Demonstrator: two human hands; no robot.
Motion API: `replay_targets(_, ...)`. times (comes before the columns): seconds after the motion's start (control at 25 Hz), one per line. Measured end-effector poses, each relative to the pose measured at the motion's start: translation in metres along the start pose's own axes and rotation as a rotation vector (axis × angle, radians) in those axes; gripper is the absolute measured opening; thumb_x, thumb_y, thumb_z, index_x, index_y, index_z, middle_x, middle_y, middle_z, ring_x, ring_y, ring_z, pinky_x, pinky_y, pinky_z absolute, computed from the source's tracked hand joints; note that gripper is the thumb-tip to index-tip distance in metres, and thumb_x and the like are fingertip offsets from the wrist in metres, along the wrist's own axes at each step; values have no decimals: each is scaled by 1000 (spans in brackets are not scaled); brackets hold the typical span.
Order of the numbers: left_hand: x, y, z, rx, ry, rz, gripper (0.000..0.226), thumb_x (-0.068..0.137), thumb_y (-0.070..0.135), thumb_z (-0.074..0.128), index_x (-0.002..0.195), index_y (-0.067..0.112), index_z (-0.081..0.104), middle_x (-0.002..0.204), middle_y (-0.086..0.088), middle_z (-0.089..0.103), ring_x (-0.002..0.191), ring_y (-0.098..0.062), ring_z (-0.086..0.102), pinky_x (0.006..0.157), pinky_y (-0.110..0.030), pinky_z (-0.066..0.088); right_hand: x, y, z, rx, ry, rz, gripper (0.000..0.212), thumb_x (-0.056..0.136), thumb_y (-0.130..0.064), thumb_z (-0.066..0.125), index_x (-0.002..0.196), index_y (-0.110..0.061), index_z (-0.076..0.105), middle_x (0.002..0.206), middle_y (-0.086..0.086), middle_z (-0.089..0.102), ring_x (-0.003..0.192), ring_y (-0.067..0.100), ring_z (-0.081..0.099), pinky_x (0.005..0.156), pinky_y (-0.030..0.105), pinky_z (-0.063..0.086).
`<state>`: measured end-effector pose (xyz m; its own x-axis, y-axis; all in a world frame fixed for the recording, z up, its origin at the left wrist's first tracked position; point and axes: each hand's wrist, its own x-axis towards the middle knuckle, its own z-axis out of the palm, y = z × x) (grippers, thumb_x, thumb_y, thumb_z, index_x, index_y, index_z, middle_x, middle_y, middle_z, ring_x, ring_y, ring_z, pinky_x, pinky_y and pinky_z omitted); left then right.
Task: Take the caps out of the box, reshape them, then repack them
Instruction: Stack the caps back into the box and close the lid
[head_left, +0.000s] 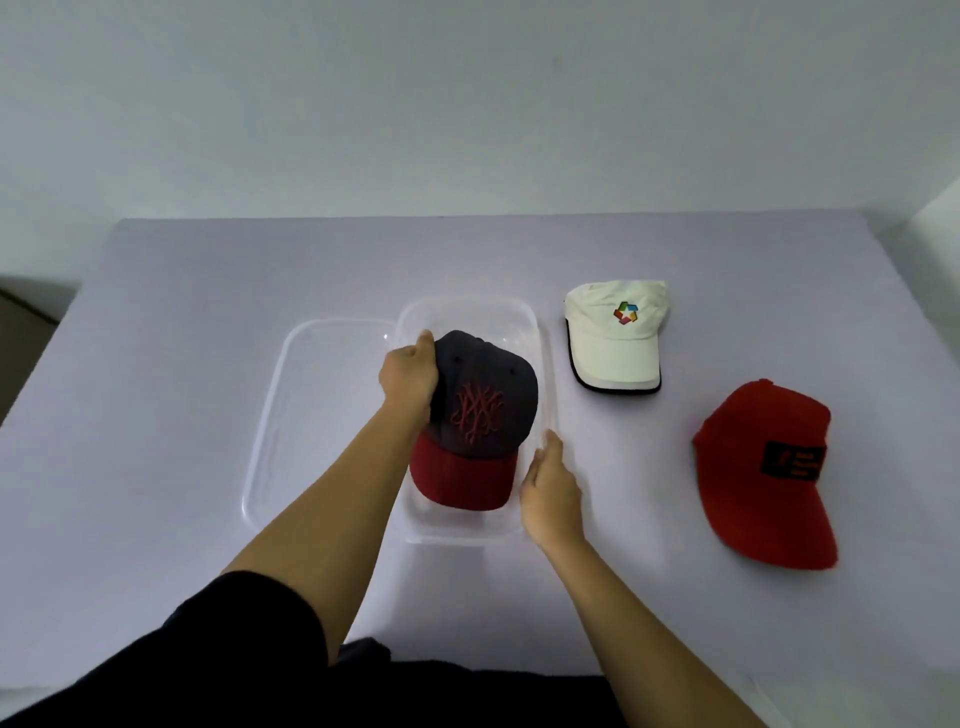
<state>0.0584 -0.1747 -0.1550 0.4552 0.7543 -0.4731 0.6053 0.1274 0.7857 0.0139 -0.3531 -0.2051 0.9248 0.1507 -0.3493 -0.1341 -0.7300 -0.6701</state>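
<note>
Right hand (551, 488) flat beside box (543, 364) rim; left hand (410, 376) pinches dark cap (485, 400).

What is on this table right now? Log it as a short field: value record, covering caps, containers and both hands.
surface: table with a pale cloth
box: clear plastic box, open
lid: clear lid lying flat, left of the box
cap in box: dark cap with red brim
caps on table: white cap and red cap, right of the box
left hand: grips the dark cap's crown
right hand: open, at the box's right wall
</note>
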Motion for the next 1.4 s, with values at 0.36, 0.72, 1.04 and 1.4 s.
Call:
replay_targets(0.36, 9, -49, 14, 369, -22, 17, 29, 98, 21, 33, 100, 0, 52, 97, -19, 59, 94, -37, 57, 72, -37, 39, 7, 6, 9, -43, 74, -37, 41, 98, -17, 31, 139, -13, 31, 88, 15, 66, 82, 34, 63, 70, 39, 49)
replay_targets(0.72, -4, -23, 15, 834, -278, 468, 40, 89, 33, 39, 125, 26, 55, 143, -4, 46, 124, -29, 45, 105, -53, 34, 7, 7, 5, -16, 9, -21, 45, 99, -27, 29, 142, -15, 24, 118, 11, 61, 106, 31, 60, 87, 41, 49)
replay_targets(1.04, -86, 50, 101, 317, -379, 690, 41, 91, 21, 53, 131, 11, 52, 133, -3, 57, 118, -16, 54, 94, -14, 34, 24, 73, -104, 289, 550, -117, 47, 93, -16, 46, 136, -3, 36, 141, 16, 41, 133, 28, 36, 111, 34, 28)
replay_targets(1.4, -145, 7, 243, 183, -987, -29, 95, 77, 37, 74, 149, 31, 12, 159, 6, 12, 143, -29, 22, 96, -70, 35, 85, 218, -251, 271, 9, 211, 118, 61, -41, 83, 147, -23, 5, 157, 3, 10, 143, 21, 14, 116, 44, 20)
